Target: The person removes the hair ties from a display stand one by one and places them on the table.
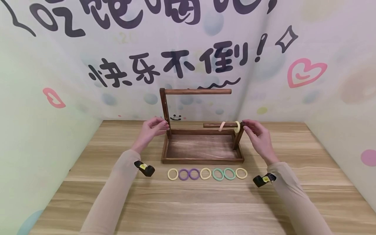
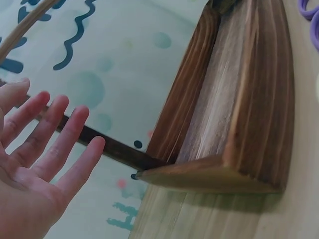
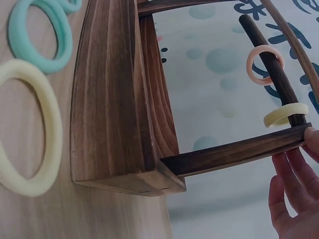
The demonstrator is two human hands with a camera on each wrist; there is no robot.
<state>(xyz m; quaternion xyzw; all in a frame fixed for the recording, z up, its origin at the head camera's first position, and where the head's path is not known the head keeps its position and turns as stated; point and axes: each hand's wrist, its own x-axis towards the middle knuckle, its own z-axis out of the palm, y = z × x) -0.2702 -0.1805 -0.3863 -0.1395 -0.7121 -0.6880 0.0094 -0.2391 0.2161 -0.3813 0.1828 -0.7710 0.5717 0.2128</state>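
A dark wooden rack [image 1: 202, 160] has a tray base, a tall left post with a long upper bar, and a short right post with a lower bar. A pink ring [image 1: 222, 126] and a pale yellow ring [image 1: 237, 127] hang on the lower bar, the yellow one near the post. My right hand [image 1: 259, 135] pinches the top of the short post, thumb and fingertips at its outer end. Beside the tall post is my left hand [image 1: 151, 130]; its fingers are spread and relaxed in the left wrist view, holding nothing.
In front of the rack lies a row of rings: yellow rings [image 1: 172, 169], purple rings [image 1: 183, 169] and green rings [image 1: 218, 169]. A white printed cloth [image 1: 188, 58] hangs behind the wooden table [image 1: 188, 209]. Black cameras are strapped to both wrists.
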